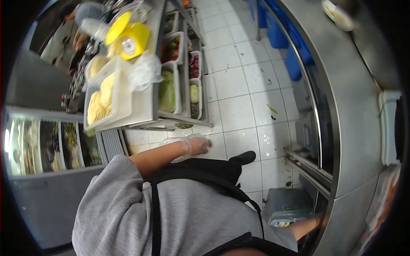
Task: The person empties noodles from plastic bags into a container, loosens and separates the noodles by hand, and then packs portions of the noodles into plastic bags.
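My left hand point(200, 146), in a loose clear plastic glove, hangs in front of my black apron point(200, 170). Its fingers are curled in, and nothing shows in them. Nearest to it is the lower corner of a steel table point(143, 102). On that table stands a white tub of pale yellow noodles or dough point(101, 100). Low at the right, my right hand point(321, 219) reaches to the edge of the steel counter point(354, 128). Its fingers are blurred and shadowed there. Below that arm lies a clear-wrapped pack point(284, 219) beside a grey bin point(288, 199).
A yellow scale point(132, 40) and a plastic bag point(145, 70) share the table. Vegetable crates point(168, 87) sit underneath. A glass-topped fridge point(55, 145) stands left. Blue bins point(275, 32) line the right. Scraps litter the tiled floor point(232, 102). Another person's arm point(79, 39) shows far left.
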`<state>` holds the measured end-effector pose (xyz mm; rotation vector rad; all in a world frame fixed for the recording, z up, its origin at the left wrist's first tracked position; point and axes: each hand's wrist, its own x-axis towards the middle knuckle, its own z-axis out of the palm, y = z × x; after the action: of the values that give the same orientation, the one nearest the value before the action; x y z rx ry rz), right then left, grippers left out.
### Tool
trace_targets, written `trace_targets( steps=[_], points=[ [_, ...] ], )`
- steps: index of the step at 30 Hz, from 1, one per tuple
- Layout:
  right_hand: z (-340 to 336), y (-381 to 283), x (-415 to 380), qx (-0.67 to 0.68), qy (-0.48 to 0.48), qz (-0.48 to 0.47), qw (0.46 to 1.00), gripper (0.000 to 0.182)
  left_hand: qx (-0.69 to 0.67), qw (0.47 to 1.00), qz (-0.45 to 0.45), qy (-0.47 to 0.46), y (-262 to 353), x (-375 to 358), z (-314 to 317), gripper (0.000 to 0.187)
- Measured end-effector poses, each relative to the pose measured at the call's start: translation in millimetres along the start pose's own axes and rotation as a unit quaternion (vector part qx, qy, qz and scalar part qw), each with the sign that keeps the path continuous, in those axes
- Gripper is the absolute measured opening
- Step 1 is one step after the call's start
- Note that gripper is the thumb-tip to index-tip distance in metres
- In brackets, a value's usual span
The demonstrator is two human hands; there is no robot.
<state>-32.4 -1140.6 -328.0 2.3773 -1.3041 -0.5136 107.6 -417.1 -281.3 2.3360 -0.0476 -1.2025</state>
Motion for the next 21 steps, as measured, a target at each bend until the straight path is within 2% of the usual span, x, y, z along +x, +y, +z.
trace_targets(
  steps=[1, 3, 4, 5, 6, 7, 8, 9, 10, 11, 12, 13, 14, 15, 16, 17, 19, 21],
  points=[
    [-17.5, -36.4, -4.0, 0.019, 0.033, 0.038, 0.999, 0.055, -0.012, 1.0, -0.003, 0.015, -0.7, -13.6, -1.9, 0.034],
    [-53.5, -97.3, -32.5, 0.07, 0.097, 0.085, 0.989, 0.051, 0.009, 0.997, 0.064, 0.038, -6.3, -39.6, -7.7, 0.031],
    [-70.4, -123.9, -63.1, 0.106, 0.134, 0.096, 0.981, 0.05, 0.001, 0.996, 0.071, 0.052, -7.4, -61.6, -15.8, 0.031],
    [-87.7, -147.4, -105.2, 0.139, 0.167, 0.089, 0.972, 0.048, -0.03, 0.987, 0.127, 0.093, -8.0, -89.7, -26.4, 0.03],
    [-110.7, -168.2, -157.4, 0.177, 0.192, 0.063, 0.963, 0.045, -0.061, 0.972, 0.183, 0.133, -12.4, -118.7, -35.5, 0.028],
    [-131.9, -188.5, -211.2, 0.214, 0.219, 0.035, 0.951, 0.042, -0.07, 0.968, 0.191, 0.148, -22.0, -146.2, -42.5, 0.028],
    [-74.8, -204.6, -187.2, 0.352, 0.32, -0.109, 0.873, 0.038, -0.092, 0.954, 0.225, 0.174, -35.0, -174.7, -49.1, 0.027],
    [-119.7, -233.1, -259.8, 0.452, 0.254, -0.165, 0.839, 0.036, -0.113, 0.939, 0.257, 0.198, -50.6, -206.0, -56.0, 0.026],
    [-133.4, -264.0, -297.0, 0.494, 0.271, -0.291, 0.773, 0.033, -0.102, 0.928, 0.266, 0.238, -68.8, -242.8, -63.4, 0.025],
    [-161.2, -296.2, -348.5, 0.546, 0.215, -0.362, 0.724, 0.033, -0.087, 0.916, 0.277, 0.277, -92.1, -277.2, -72.4, 0.024],
    [-195.3, -323.3, -413.8, 0.538, 0.262, -0.432, 0.675, 0.033, -0.112, 0.901, 0.254, 0.334, -119.5, -306.3, -77.2, 0.024],
    [-225.8, -342.9, -469.8, 0.541, 0.235, -0.472, 0.656, 0.033, -0.139, 0.883, 0.229, 0.385, -145.0, -333.6, -79.1, 0.024],
    [-265.9, -352.1, -532.4, 0.546, 0.247, -0.514, 0.614, 0.032, -0.166, 0.864, 0.172, 0.443, -171.4, -361.0, -86.3, 0.023],
    [-298.1, -363.4, -578.9, 0.563, 0.223, -0.577, 0.548, 0.031, -0.191, 0.839, 0.113, 0.496, -199.4, -385.6, -94.5, 0.023],
    [-334.1, -362.0, -630.2, 0.575, 0.217, -0.639, 0.462, 0.03, -0.227, 0.778, 0.09, 0.579, -235.2, -393.7, -96.6, 0.024],
    [-359.4, -367.3, -668.1, 0.566, 0.211, -0.682, 0.412, 0.029, -0.22, 0.758, 0.075, 0.61, -252.9, -416.5, -109.4, 0.026],
    [-387.1, -389.5, -724.2, 0.58, 0.054, -0.738, 0.34, 0.039, -0.198, 0.762, -0.03, 0.615, -285.3, -444.3, -127.8, 0.032],
    [-416.9, -391.8, -771.3, 0.529, -0.119, -0.738, 0.402, 0.061, -0.219, 0.765, 0.007, 0.606, -315.8, -440.9, -139.5, 0.039]
  ],
)
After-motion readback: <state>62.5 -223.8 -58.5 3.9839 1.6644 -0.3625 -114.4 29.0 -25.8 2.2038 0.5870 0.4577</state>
